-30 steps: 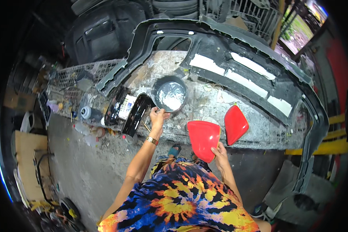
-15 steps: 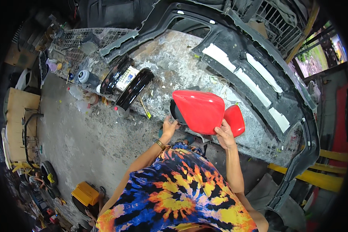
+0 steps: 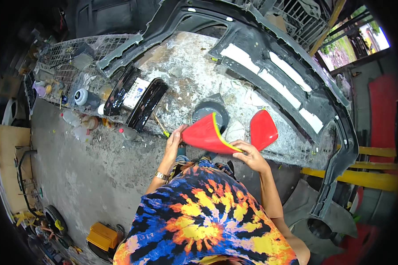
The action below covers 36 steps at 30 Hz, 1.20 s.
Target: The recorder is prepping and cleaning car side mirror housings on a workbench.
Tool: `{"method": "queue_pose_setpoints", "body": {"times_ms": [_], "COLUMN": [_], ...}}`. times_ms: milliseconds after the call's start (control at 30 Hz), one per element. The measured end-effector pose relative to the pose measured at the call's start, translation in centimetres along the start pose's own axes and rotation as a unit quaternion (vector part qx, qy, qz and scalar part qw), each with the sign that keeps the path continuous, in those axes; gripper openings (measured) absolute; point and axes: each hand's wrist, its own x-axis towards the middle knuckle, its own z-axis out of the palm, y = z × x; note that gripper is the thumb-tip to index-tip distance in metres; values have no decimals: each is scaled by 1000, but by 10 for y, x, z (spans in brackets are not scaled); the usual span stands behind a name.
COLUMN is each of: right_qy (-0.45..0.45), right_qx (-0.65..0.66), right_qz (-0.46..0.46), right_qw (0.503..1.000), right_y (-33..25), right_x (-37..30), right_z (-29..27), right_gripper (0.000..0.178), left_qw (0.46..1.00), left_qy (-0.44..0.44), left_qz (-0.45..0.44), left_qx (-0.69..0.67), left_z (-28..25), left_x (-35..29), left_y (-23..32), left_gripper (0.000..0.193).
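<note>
A glossy red shell with a yellow-green edge, which looks like a car mirror cover (image 3: 203, 136), is held up between both hands. My left hand (image 3: 174, 136) has its fingers around the narrow left end. My right hand (image 3: 252, 156) pinches the edge at the right end. Beyond it, on the worktable (image 3: 188, 66), a dark round basin (image 3: 224, 115) stands partly hidden by the shell. A whitish crumpled cloth (image 3: 235, 131) lies beside the basin. To the right rests a second red cover (image 3: 264, 130).
A large black bumper (image 3: 252, 42) with white strips arches over the table's far and right sides. Glossy black parts (image 3: 147, 105) lie left of the basin, near a thin brush-like stick (image 3: 160, 125). Bottles (image 3: 81, 96) crowd the left edge. Yellow bars (image 3: 358, 177) stand at right.
The held red cover has turned over and tilted, so its yellow-green edge shows. Both hands shifted, the left now touching its narrow end. The basin and cloth behind have come into view.
</note>
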Motion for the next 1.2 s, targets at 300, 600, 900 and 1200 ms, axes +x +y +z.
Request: {"method": "queue_pose_setpoints", "body": {"times_ms": [300,600,900,1200], "right_qy": [-88,-14,-27,-46], "right_qx": [-114,-8,-1,-32], "right_qz": [-24,56,44,32], "right_qw": [989,998,999,998], "right_y": [-16,6,27,19], "right_x": [29,119,156,115], "right_z": [10,-3,-14,-3], "right_gripper": [25,37,35,36], "left_qw": [936,985,974,976], "left_qy": [-219,-69,-48,-137], "left_qz": [66,9,-12,20], "left_qx": [269,160,221,167], "left_z": [-9,-12,-17,-15], "left_x": [-6,46,72,58], "left_y": [30,6,13,2], "left_gripper": [123,94,74,109]}}
